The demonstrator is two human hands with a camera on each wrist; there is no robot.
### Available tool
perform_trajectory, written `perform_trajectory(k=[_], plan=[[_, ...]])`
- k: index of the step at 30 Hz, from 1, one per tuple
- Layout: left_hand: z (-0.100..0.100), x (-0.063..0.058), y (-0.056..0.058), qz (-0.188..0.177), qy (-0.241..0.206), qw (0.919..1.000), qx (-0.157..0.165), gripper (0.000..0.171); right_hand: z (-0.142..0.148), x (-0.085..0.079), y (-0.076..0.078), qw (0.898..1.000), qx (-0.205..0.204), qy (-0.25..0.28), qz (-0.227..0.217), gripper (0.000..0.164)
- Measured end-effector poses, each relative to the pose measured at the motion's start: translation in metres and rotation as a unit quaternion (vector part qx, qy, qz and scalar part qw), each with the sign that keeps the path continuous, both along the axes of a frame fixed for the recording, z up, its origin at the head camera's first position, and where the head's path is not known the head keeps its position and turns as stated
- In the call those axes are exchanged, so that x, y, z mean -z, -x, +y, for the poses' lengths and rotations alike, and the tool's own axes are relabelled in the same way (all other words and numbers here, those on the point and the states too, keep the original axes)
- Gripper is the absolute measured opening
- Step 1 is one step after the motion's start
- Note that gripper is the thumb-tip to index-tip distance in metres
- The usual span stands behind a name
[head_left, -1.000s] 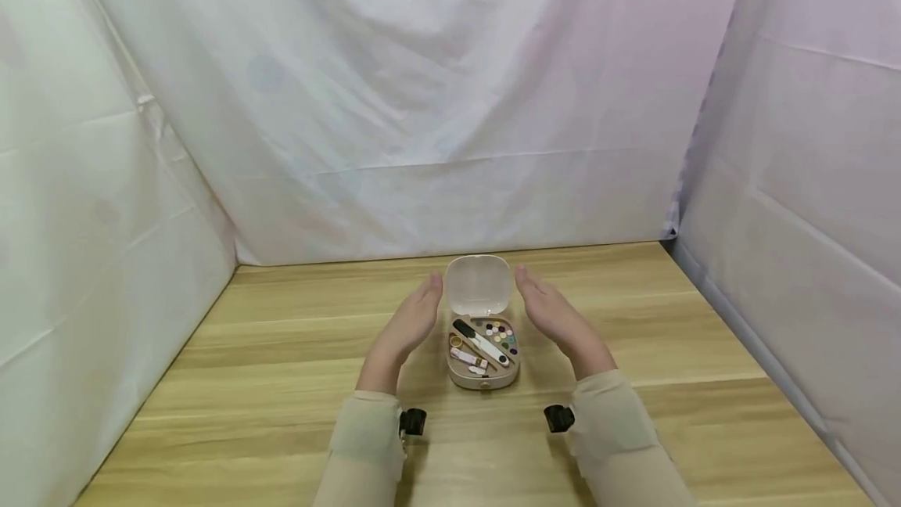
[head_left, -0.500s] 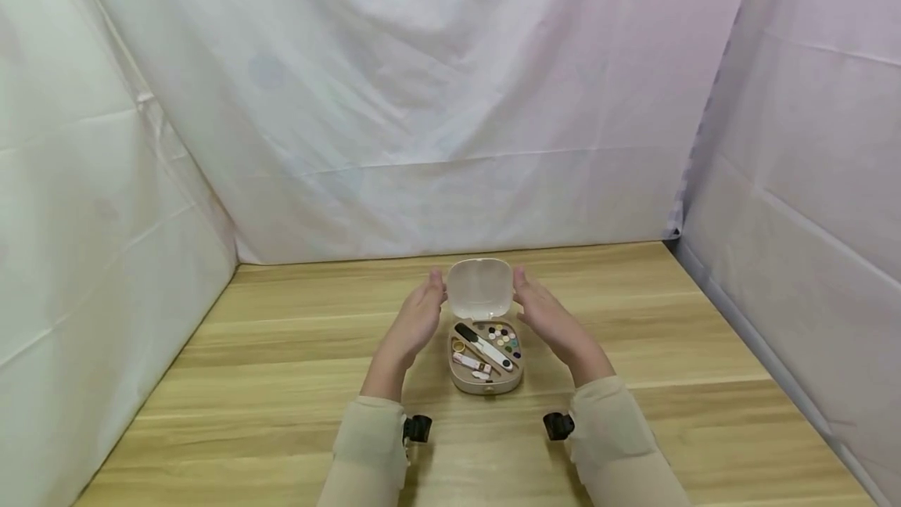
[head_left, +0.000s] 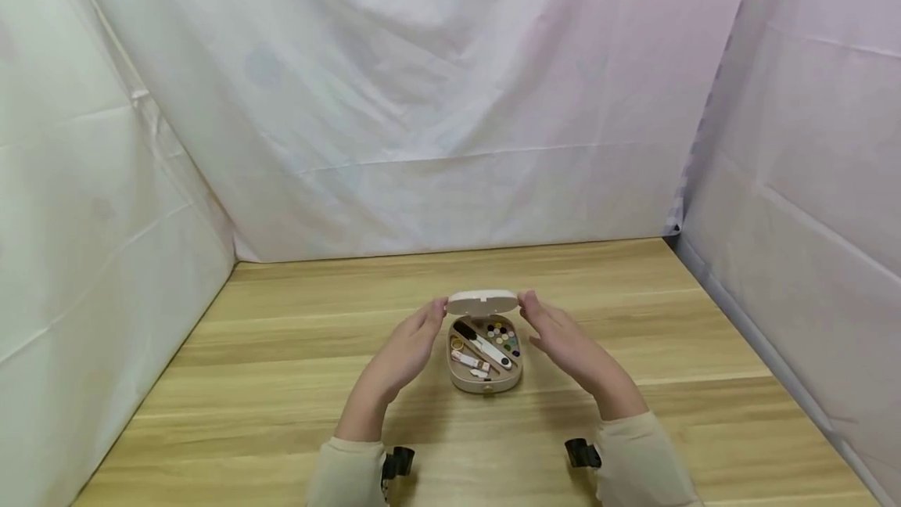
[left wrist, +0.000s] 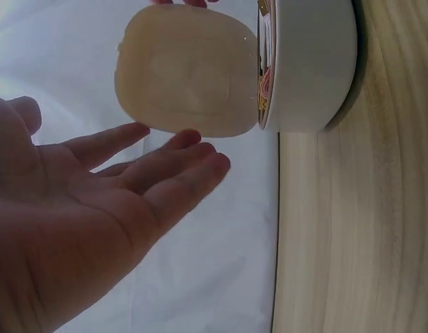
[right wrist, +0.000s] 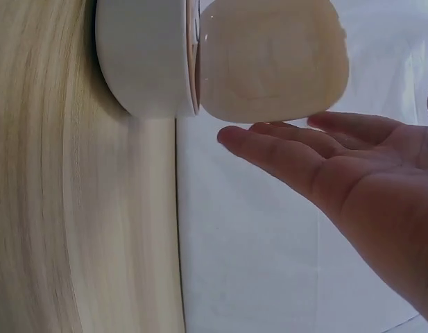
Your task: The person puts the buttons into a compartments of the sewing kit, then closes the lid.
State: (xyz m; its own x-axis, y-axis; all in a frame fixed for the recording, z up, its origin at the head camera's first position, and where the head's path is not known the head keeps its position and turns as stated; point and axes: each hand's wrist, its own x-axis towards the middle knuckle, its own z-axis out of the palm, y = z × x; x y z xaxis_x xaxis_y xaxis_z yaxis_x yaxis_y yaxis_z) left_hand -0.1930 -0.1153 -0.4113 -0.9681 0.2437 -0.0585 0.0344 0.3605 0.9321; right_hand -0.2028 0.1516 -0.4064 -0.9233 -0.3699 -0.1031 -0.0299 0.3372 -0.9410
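A small cream sewing box (head_left: 487, 386) stands on the table in the head view, its hinged lid (head_left: 482, 303) raised and leaning forward over the back of the base. Inside lie colourful buttons (head_left: 503, 335), a white tool with a black end (head_left: 493, 352), a yellow ring (head_left: 457, 344) and a small pinkish-white piece (head_left: 470, 361). My left hand (head_left: 407, 346) touches the lid's left edge with extended fingertips. On the opposite edge, the fingers of my right hand (head_left: 568, 344) do the same. Both wrist views show fairly straight fingers along the lid's sides (left wrist: 193, 69) (right wrist: 276, 62).
The wood-grain table (head_left: 281, 382) extends to both sides of the box. White cloth (head_left: 394, 100) hangs behind it, with further cloth walls at left (head_left: 91, 217) and right (head_left: 809, 178). A black camera mount (head_left: 400, 462) sits at the left wrist, another mount (head_left: 581, 452) at the right.
The lid has tipped forward from standing nearly upright. Both hands have come in to its side edges and moved with it, while the base has stayed in about the same place.
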Motion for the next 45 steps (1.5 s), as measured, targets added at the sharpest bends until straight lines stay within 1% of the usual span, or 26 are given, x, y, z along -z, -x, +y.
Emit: perform_trajectory(k=[4, 7, 9, 11, 15, 19, 23, 25, 28, 30, 32, 34, 37, 40, 42, 45], plan=[[-0.003, -0.001, -0.008, -0.003, 0.028, 0.9996, 0.003, 0.072, 0.001, -0.002, -0.009, 0.999, 0.009, -0.032, -0.013, 0.089], [-0.004, 0.000, -0.010, -0.007, 0.045, 0.9990, 0.003, 0.077, -0.001, 0.001, -0.012, 0.999, 0.024, -0.045, -0.018, 0.090], [-0.004, 0.003, -0.011, -0.011, 0.055, 0.9984, 0.006, 0.081, -0.002, 0.006, -0.013, 0.998, 0.026, -0.054, -0.021, 0.089], [-0.003, 0.007, -0.011, -0.016, 0.060, 0.9980, 0.008, 0.080, -0.004, 0.011, -0.014, 0.997, 0.028, -0.066, -0.021, 0.089], [-0.003, 0.013, -0.013, -0.009, 0.067, 0.9975, 0.021, 0.074, -0.005, 0.019, -0.013, 0.996, 0.026, -0.080, -0.022, 0.091], [-0.001, 0.015, -0.012, 0.002, 0.077, 0.9966, 0.028, 0.071, -0.005, 0.023, -0.013, 0.996, 0.025, -0.080, -0.020, 0.088], [0.002, 0.016, -0.011, 0.006, 0.102, 0.9942, 0.032, 0.070, -0.004, 0.023, -0.014, 0.995, 0.016, -0.093, -0.016, 0.084], [0.002, 0.016, -0.009, 0.006, 0.124, 0.9919, 0.027, 0.070, -0.003, 0.022, -0.014, 0.994, 0.011, -0.106, -0.008, 0.081], [0.002, 0.016, -0.004, 0.002, 0.159, 0.9872, 0.008, 0.069, -0.002, 0.022, -0.011, 0.992, 0.005, -0.129, 0.010, 0.077], [0.002, 0.016, 0.002, 0.003, 0.178, 0.9841, -0.001, 0.072, -0.002, 0.022, -0.008, 0.989, 0.004, -0.146, 0.023, 0.077], [0.002, 0.016, 0.008, 0.006, 0.191, 0.9816, -0.003, 0.075, -0.003, 0.023, -0.002, 0.986, 0.000, -0.160, 0.035, 0.082], [0.004, 0.018, 0.015, 0.014, 0.200, 0.9796, 0.003, 0.080, -0.005, 0.026, 0.004, 0.984, -0.002, -0.174, 0.044, 0.088], [0.007, 0.024, 0.025, 0.024, 0.221, 0.9749, 0.016, 0.088, -0.009, 0.031, 0.013, 0.981, -0.007, -0.187, 0.042, 0.095], [0.011, 0.031, 0.030, 0.030, 0.240, 0.9699, 0.030, 0.093, -0.013, 0.035, 0.018, 0.981, -0.009, -0.192, 0.035, 0.097], [0.012, 0.035, 0.033, 0.031, 0.240, 0.9694, 0.040, 0.092, -0.014, 0.035, 0.020, 0.981, -0.010, -0.193, 0.032, 0.097], [0.013, 0.037, 0.035, 0.016, 0.217, 0.9749, 0.049, 0.087, -0.016, 0.036, 0.022, 0.979, -0.011, -0.201, 0.032, 0.097]])
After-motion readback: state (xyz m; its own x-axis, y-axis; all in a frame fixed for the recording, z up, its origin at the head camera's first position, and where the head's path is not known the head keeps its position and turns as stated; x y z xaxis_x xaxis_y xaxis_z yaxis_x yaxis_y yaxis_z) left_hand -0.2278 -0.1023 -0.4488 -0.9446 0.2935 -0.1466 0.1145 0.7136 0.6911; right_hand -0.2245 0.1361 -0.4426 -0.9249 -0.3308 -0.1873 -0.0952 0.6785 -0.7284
